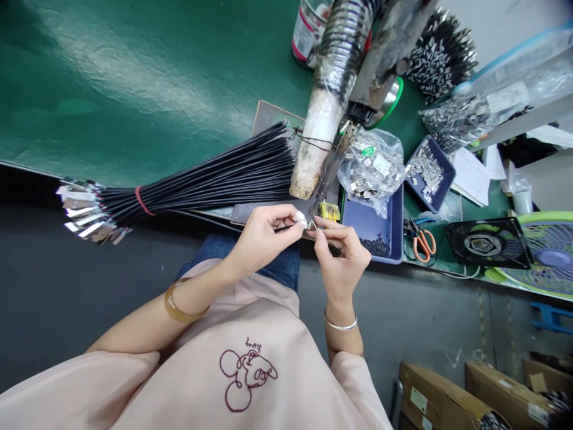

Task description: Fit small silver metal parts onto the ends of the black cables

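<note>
A black cable is pinched in my left hand, its end between the thumb and a fingertip wrapped in white. Close beside it, my right hand has its thumb and fingertips closed on a thin silvery wire. The two hands nearly meet at the bench edge; what lies between the fingertips is too small to make out fully. Just above them the soldering iron points down on its mount. Left of it lies a bundle of black cables, tied with a red band near its metal-ended side.
An extraction hose hangs over the bench. To the right stand a blue tray with a bag of metal parts, a second tray and orange-handled scissors. Farther right are a black fan and cardboard boxes.
</note>
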`<state>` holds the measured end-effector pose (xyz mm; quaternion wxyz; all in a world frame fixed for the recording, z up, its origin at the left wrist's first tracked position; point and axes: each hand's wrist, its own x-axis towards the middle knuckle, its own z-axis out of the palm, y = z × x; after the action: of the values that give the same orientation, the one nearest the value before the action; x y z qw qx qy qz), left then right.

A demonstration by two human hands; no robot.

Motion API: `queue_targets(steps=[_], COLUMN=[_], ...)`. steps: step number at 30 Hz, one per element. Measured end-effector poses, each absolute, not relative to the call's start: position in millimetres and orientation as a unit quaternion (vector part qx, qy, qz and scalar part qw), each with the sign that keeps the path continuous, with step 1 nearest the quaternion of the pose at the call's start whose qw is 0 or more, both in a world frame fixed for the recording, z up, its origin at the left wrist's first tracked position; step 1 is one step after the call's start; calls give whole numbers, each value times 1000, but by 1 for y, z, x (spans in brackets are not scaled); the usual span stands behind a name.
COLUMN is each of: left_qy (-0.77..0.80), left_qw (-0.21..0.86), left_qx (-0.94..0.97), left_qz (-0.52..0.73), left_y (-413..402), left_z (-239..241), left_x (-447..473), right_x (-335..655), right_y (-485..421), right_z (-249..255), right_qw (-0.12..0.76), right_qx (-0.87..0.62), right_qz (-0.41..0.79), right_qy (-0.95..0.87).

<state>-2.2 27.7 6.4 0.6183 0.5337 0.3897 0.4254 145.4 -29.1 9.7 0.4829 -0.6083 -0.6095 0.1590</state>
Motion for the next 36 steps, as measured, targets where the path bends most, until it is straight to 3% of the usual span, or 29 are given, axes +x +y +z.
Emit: queue_targets(steps=[21, 26, 29, 32, 34, 36], left_qy=[423, 384, 323, 338, 403, 505], left_qw=[578, 541, 490, 376, 243, 122], left_qx=[566, 665, 751, 769, 762, 738], left_qz=[409, 343, 304, 390, 445, 431], left_y=[24, 14, 8, 13, 24, 39], left_z=[8, 7, 6, 7, 10, 12], left_x=[-1, -10, -22, -40, -56, -72], right_x=[149, 172, 201, 232, 248, 259], right_y=[-31, -42, -35, -8, 17, 40], right_z=[19, 37, 48, 47, 42, 38], right_qw=[461, 361, 191, 53, 36, 72], right_qx=[-590, -624, -681, -702, -692, -685], right_qz=[177, 98, -48, -92, -83, -73], right_qy=[-639, -686, -705, -705, -716, -722])
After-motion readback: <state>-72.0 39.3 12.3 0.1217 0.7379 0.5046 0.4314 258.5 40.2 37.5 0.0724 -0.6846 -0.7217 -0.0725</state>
